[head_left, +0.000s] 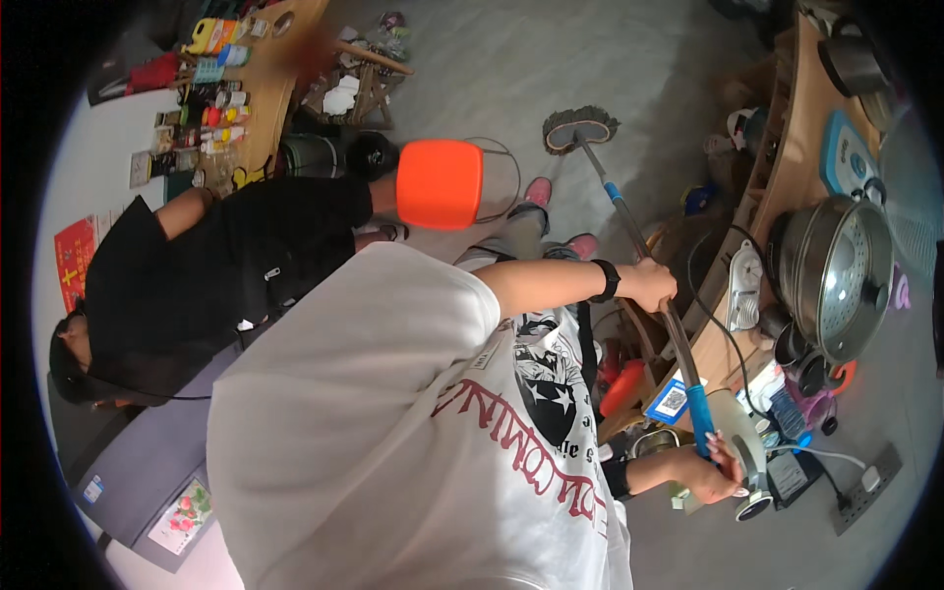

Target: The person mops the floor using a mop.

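Mop (580,128) rests its grey head on the concrete floor (472,69), the long handle slanting back toward the lower right. One hand (649,282), with a black band at its wrist, has its fingers wrapped around the middle of the handle; the other hand (716,470) has its fingers closed around the blue grip at the handle's top end. Which is left and which right I cannot tell. Open floor lies all round the mop head. A wooden bench (787,187) edge runs just beside the handle on the right, carrying a steel pot (836,275). Another person in black (226,265) bends nearby at left.
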`<state>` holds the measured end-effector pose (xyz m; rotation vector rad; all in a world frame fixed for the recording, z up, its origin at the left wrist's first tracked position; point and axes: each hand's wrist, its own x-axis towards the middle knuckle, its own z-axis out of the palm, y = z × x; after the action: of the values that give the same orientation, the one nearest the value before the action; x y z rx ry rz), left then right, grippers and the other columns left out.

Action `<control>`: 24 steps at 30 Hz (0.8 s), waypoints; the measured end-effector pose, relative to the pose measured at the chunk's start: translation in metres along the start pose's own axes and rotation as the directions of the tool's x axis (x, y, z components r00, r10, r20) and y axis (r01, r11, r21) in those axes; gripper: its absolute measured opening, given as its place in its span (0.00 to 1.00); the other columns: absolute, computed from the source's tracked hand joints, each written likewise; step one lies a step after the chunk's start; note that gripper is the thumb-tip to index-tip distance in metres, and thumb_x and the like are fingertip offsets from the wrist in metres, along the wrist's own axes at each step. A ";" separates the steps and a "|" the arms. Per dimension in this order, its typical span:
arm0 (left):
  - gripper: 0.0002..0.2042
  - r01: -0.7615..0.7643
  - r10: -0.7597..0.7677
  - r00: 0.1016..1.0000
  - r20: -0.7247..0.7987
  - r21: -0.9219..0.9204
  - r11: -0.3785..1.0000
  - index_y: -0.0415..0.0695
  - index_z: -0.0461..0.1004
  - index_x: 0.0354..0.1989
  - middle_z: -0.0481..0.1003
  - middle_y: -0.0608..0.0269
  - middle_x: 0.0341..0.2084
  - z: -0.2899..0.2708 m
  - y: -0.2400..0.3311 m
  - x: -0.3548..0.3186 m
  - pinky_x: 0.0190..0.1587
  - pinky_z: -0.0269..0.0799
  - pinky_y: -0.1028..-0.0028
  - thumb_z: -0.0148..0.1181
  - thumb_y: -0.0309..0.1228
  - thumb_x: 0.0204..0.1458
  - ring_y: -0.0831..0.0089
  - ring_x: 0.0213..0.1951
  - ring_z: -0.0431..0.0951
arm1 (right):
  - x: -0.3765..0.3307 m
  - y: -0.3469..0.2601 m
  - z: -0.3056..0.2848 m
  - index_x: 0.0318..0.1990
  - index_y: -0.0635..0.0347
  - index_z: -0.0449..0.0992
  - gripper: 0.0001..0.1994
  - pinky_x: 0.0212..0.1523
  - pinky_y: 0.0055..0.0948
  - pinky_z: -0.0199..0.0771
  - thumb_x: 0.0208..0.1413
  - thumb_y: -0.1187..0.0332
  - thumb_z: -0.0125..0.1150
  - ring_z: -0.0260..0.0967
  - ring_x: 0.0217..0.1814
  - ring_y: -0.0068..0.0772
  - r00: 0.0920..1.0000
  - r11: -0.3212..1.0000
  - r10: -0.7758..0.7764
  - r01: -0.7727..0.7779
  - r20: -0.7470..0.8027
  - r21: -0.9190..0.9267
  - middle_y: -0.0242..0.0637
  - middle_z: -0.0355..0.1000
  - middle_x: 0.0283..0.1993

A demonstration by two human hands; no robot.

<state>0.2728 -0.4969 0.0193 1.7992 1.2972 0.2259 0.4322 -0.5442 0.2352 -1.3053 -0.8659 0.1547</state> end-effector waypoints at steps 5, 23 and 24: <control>0.14 0.105 -0.116 0.977 -0.177 -0.066 0.992 0.49 0.74 0.32 0.73 0.60 0.28 -0.051 -0.010 -0.003 0.34 0.68 0.63 0.59 0.32 0.31 0.62 0.39 0.71 | 0.005 -0.011 0.068 0.21 0.70 0.61 0.20 0.07 0.27 0.60 0.57 0.62 0.33 0.55 0.06 0.33 0.920 0.917 -0.369 0.337 0.132 0.215 0.40 0.54 0.06; 0.13 0.038 -0.258 0.751 -0.608 -0.351 0.936 0.45 0.71 0.36 0.73 0.57 0.28 -0.151 -0.287 -0.200 0.36 0.68 0.68 0.56 0.22 0.37 0.63 0.34 0.72 | -0.219 -0.051 0.231 0.21 0.68 0.72 0.16 0.20 0.21 0.65 0.56 0.67 0.44 0.65 0.19 0.25 0.269 0.776 -0.122 -0.574 0.955 0.261 0.37 0.68 0.18; 0.13 -0.072 -0.317 0.762 -0.565 -0.560 0.826 0.44 0.70 0.37 0.72 0.57 0.27 -0.157 -0.295 -0.216 0.35 0.67 0.70 0.55 0.22 0.39 0.65 0.32 0.72 | -0.226 -0.071 0.236 0.21 0.68 0.72 0.14 0.20 0.20 0.65 0.54 0.69 0.46 0.65 0.19 0.23 0.087 0.654 -0.117 -0.743 0.989 0.143 0.35 0.68 0.18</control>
<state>-0.1143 -0.5727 -0.0320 1.1332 1.5939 1.1123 0.1029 -0.5081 0.1934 -0.4883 -1.3588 1.8181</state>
